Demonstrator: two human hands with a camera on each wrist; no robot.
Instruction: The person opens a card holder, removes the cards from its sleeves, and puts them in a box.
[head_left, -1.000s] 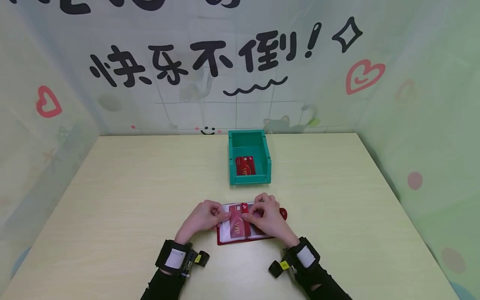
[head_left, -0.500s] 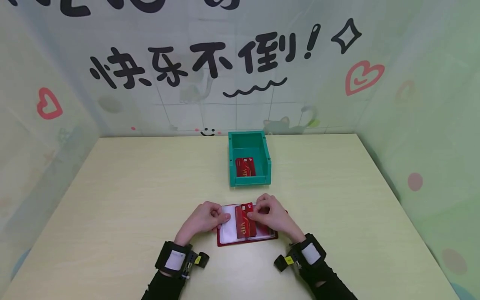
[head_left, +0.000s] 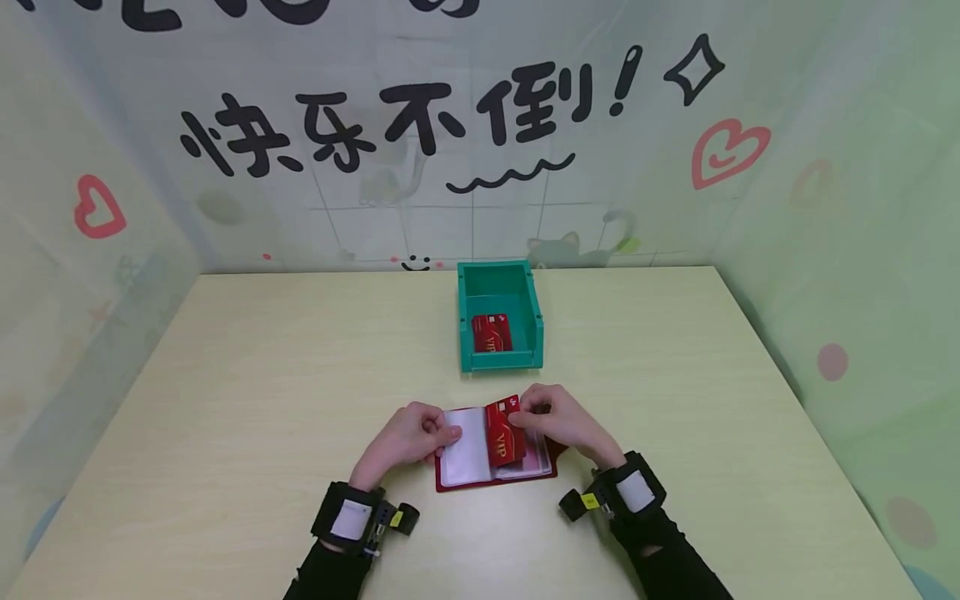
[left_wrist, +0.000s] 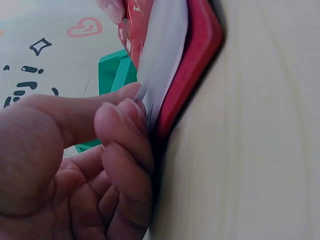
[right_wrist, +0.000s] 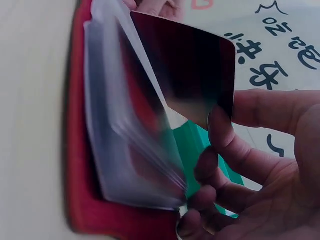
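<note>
A red card holder (head_left: 495, 482) lies open on the table near the front edge, its clear sleeves (head_left: 467, 454) showing. My left hand (head_left: 408, 437) pins the left sleeves down with thumb and curled fingers (left_wrist: 120, 145). A red VIP card (head_left: 504, 432) is pinched at its right edge by my right hand (head_left: 562, 425), and it stands tilted above the holder's middle, clear of the sleeves (right_wrist: 130, 150). The card's dark back (right_wrist: 195, 75) faces the right wrist view. A second red VIP card (head_left: 492, 333) lies inside the green bin (head_left: 498, 358) just behind the holder.
The pale wooden table (head_left: 225, 375) is walled on three sides by printed panels with black characters and red hearts (head_left: 727, 150). The green bin (left_wrist: 116, 70) stands at the table's middle, a hand's width beyond the holder.
My right hand has drawn the red VIP card rightward and up out of the sleeve; the left sleeve page now shows blank. My left hand has stayed put.
</note>
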